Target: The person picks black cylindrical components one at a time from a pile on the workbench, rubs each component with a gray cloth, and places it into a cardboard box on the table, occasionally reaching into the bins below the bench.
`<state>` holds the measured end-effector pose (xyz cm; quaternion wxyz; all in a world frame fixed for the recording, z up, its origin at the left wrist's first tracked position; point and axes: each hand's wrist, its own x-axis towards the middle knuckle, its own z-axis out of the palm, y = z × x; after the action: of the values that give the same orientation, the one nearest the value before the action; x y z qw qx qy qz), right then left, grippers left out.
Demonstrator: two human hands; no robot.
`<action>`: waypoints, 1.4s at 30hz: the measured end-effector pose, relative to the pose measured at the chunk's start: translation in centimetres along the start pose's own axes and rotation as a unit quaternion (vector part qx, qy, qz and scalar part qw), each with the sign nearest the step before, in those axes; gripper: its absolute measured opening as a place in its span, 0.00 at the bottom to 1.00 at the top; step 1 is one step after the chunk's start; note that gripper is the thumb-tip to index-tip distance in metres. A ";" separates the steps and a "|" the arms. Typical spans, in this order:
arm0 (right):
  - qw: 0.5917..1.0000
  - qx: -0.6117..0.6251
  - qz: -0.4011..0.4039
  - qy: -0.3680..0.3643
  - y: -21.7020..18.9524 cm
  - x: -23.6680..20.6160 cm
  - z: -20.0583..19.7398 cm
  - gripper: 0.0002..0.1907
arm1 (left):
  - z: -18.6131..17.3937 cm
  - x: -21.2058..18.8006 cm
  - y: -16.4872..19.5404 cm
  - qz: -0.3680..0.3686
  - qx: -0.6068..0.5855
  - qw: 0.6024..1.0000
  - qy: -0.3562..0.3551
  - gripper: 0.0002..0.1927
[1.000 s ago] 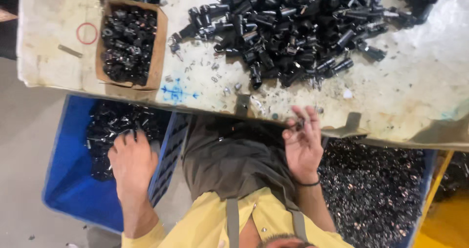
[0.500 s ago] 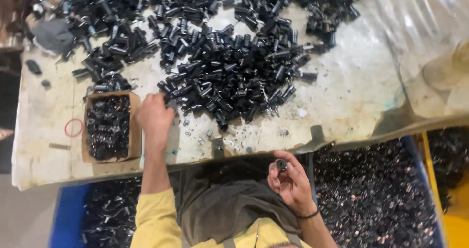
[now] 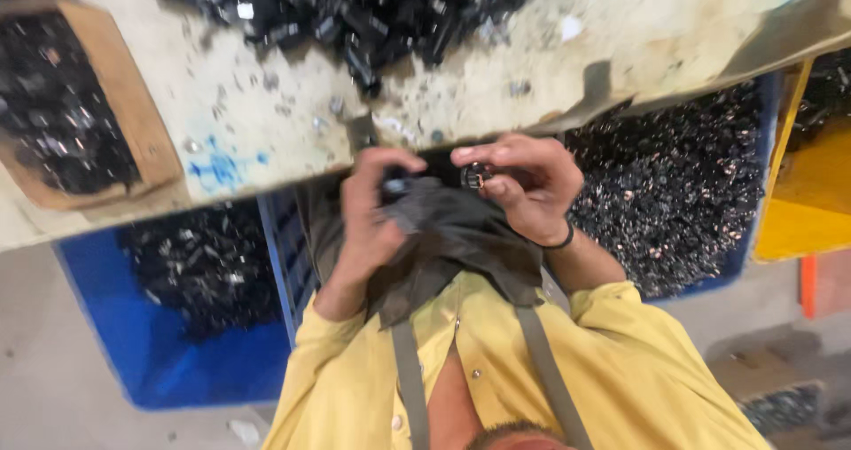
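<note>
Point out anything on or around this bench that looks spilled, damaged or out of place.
The pale bench top is chipped, stained and smeared with blue paint. Small loose bits lie scattered beside the pile of black parts. Both hands hold small dark parts over the lap; the blur hides any damage to them.

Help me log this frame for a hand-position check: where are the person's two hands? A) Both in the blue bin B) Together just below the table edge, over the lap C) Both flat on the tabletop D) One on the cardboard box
B: the left hand and right hand meet below the table edge, the right pinching a small dark part.
</note>
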<state>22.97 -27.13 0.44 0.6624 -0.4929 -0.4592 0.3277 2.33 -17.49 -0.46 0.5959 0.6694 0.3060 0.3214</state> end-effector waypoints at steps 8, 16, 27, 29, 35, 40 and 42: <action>0.954 -0.170 -0.118 -0.218 -2.0 3.1 0.9 0.10 | 0.7 1.6 2.7 0.117 0.117 0.979 -0.117 0.44; 0.929 -0.185 -0.059 -0.315 -1.7 2.9 1.1 0.11 | -1.2 1.3 1.9 0.103 0.198 0.944 -0.242 0.57; 0.829 -0.390 0.115 0.385 5.3 -6.4 -14.4 0.24 | -9.9 -4.9 5.6 -0.244 0.619 0.746 0.030 0.55; 0.738 -0.528 0.226 0.354 6.6 -7.3 -16.4 0.29 | -8.9 -1.1 3.8 -0.091 0.568 0.818 -0.002 0.58; 0.622 -0.652 0.366 0.232 6.9 -7.1 -14.7 0.48 | -2.9 13.8 -1.2 0.120 0.573 0.811 -0.019 0.60; 0.617 -0.652 0.378 0.229 4.9 -6.3 -14.0 0.42 | -0.2 17.9 -0.4 0.225 0.607 0.762 -0.022 0.48; 0.635 -0.675 0.318 0.202 4.7 -6.3 -14.3 0.34 | 0.0 18.1 -0.1 0.241 0.614 0.752 -0.014 0.41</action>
<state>34.04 -36.35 -7.11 0.0763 -0.9721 -0.2218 0.0097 13.34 -3.16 0.65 -0.0362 0.9471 0.2574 0.1884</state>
